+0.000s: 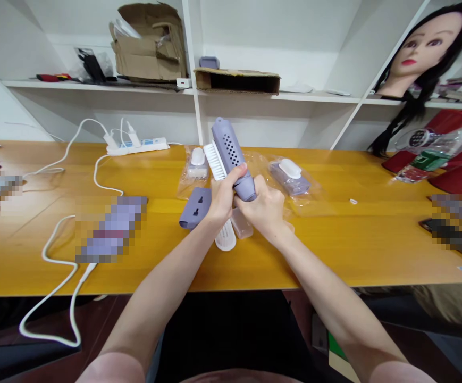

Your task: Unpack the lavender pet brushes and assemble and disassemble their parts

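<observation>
My left hand (223,198) is closed around a white-bristled brush (215,161) and the side of a purple perforated holder (231,146). The holder is tilted, with its looped end pointing away from me and the bristles along its left side. My right hand (266,208) grips the holder's near end, its fingers partly hidden. Below the hands, the brush's white handle end (226,238) shows beside a clear plastic piece (242,223). Just left of my left hand lies a purple case (195,208) with two dark keyhole slots.
Bagged purple-and-white pieces lie behind on the left (198,162) and right (290,175). A phone (113,229) with a white cable is at left, near a power strip (139,146). Shelves hold cardboard boxes (149,56) and a mannequin head (418,53). A bottle (426,159) lies at right.
</observation>
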Demonstrator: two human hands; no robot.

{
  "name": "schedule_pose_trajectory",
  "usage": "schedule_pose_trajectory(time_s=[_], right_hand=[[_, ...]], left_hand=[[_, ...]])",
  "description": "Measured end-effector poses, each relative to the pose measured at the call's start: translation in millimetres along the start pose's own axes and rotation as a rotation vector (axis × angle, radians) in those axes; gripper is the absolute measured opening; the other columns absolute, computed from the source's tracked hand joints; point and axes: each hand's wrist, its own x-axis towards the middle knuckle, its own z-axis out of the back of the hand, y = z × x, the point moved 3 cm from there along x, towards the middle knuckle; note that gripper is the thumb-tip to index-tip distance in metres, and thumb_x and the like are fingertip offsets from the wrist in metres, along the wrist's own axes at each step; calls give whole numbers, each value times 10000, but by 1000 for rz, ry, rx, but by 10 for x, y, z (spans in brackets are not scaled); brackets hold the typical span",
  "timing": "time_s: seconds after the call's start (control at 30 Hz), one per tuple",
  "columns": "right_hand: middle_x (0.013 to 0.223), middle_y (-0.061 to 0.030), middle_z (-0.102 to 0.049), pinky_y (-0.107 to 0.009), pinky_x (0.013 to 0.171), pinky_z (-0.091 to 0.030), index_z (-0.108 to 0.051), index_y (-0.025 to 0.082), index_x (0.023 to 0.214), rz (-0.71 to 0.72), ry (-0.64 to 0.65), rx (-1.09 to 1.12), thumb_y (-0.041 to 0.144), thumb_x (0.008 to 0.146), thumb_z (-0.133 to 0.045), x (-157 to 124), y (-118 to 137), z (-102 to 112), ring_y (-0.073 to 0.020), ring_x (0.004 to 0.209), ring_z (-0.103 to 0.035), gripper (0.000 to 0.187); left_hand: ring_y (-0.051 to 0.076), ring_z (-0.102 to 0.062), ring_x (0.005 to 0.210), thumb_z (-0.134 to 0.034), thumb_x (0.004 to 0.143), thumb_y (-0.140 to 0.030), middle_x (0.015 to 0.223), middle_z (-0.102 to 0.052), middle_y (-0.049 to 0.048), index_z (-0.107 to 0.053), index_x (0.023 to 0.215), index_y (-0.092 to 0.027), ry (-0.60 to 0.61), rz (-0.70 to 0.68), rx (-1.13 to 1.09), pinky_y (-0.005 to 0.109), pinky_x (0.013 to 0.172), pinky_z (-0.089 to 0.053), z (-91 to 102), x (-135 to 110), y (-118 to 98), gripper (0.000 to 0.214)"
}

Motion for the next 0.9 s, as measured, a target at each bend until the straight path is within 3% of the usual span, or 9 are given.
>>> schedule_pose_trajectory(time_s=[0.17,0.4,0.7,0.9], right_hand=[[689,-59,-665,-281,519,-274,-561,192,850,27,57,-10,463,732,-571,9,0,-3,-213,561,-589,296],[683,-52,-667,-283,522,-270,-579,201,944,20,34,46,523,755,-560,5,-41,-23,-212,545,-575,374],[671,-47,-638,-284,524,-282,-512,214,867,-72,77,131,481,737,-562,-22,-120,-54,-230,580,-581,302],[815,-98,-683,-310,581,-388,-537,199,890,-76,130,217,380,724,-564,53,-63,-89,-264,720,-631,248]], left_hand=[[106,-524,588,-715,640,-419,654,-541,-28,-575,725,-182,-35,106,-90,260,606,-466,19,-6,83,288],[127,-584,636,-738,614,-375,678,-603,-1,-602,718,-163,-10,-66,-25,279,659,-481,2,-52,58,273],[107,-560,615,-784,569,-304,653,-590,-25,-594,681,-172,-24,-71,23,264,641,-498,-72,-148,61,257],[146,-614,732,-792,551,-306,728,-634,-6,-591,764,-173,-154,-152,173,275,692,-504,23,-91,22,321]])
